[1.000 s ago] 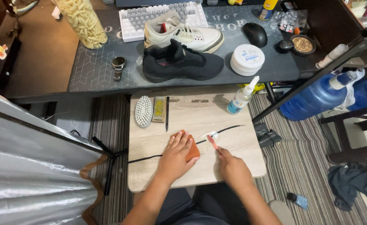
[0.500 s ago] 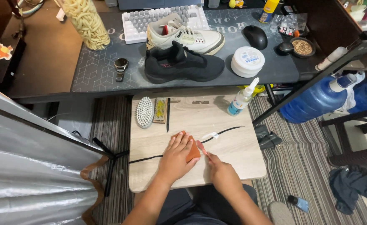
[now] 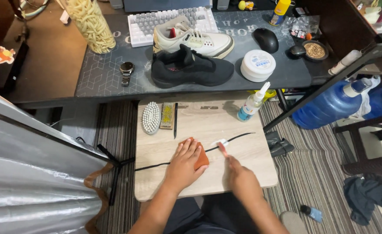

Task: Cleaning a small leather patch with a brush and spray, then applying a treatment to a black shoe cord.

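An orange cloth (image 3: 198,155) is pressed flat under the left hand (image 3: 184,167); a small white brush (image 3: 221,144) is gripped by the right hand (image 3: 239,177), near a black lace (image 3: 238,137).

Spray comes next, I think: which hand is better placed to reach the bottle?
Right hand, probably: the clear spray bottle stands on its side, while the left hand presses the orange cloth.

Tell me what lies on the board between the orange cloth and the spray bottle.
Head view: between orange cloth and spray bottle, only black lace crosses bare wooden board.

L hand (image 3: 183,164) flat, palm down, fingers spread fwd. R hand (image 3: 239,175) curled, index extended, tight grip.
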